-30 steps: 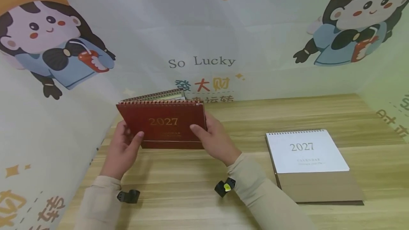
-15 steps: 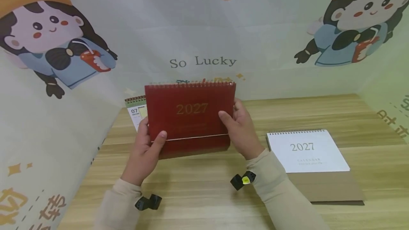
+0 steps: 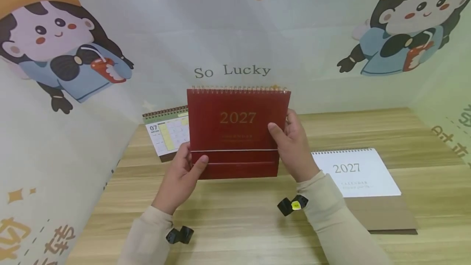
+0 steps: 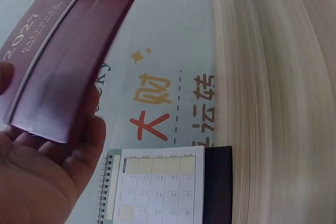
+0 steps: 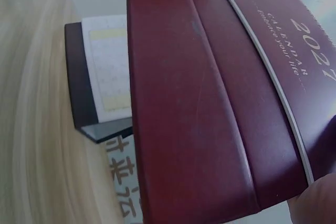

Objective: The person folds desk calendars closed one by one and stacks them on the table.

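A dark red 2027 desk calendar with a wire spiral along its top is held up off the table, cover facing me. My left hand grips its lower left side, thumb on the front and fingers behind. On the right edge, my right hand holds it the same way, its thumb pressing the cover. In the left wrist view the red calendar stands tilted above the left palm. The right wrist view shows its lower front close up, with the right thumb at the cover's edge.
Behind the red calendar at the left stands another desk calendar with a green top and a page marked 07, partly hidden. A white 2027 calendar on a brown base stands at the right. A printed cloth rises behind the wooden table.
Both hands have lifted the red calendar and carried it to the right, keeping their grip on its sides. The green-topped calendar behind it has come more into view.
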Motion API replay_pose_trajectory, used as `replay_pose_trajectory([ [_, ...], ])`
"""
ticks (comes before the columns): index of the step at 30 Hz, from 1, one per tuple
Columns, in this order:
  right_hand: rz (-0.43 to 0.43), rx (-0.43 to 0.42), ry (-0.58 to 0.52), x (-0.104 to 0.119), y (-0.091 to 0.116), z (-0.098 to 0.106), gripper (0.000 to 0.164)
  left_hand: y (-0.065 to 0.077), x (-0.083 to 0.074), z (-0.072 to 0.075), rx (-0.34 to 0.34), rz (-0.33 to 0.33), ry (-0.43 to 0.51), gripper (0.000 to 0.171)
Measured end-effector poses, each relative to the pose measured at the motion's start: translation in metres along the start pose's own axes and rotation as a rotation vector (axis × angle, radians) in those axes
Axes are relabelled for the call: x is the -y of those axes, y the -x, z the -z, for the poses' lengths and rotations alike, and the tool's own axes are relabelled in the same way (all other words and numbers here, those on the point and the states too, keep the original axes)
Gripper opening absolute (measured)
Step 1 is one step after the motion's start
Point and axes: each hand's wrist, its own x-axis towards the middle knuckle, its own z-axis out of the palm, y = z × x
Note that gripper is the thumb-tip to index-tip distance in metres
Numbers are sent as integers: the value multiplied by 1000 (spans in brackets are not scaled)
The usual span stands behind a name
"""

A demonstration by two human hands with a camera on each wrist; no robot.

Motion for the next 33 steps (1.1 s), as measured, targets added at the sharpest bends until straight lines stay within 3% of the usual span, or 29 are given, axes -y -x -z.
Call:
replay_pose_trajectory([
  [4,-26,10,43,-3,2,3,39,-6,-4,-1,-25,-35,37,51],
  [8,-76,15,62,-6,3,7,39,-12,-6,-4,-49,-23,-20,57],
  [16,-319,3,186,-18,11,15,37,-9,12,-13,-1,157,79,52],
  [21,-403,27,191,-31,16,23,37,-11,27,-25,23,243,85,56],
  [27,-474,99,308,-43,20,33,37,-7,44,-39,48,346,24,62],
  [33,-458,168,474,-49,23,40,38,-4,50,-45,134,327,-97,57],
])
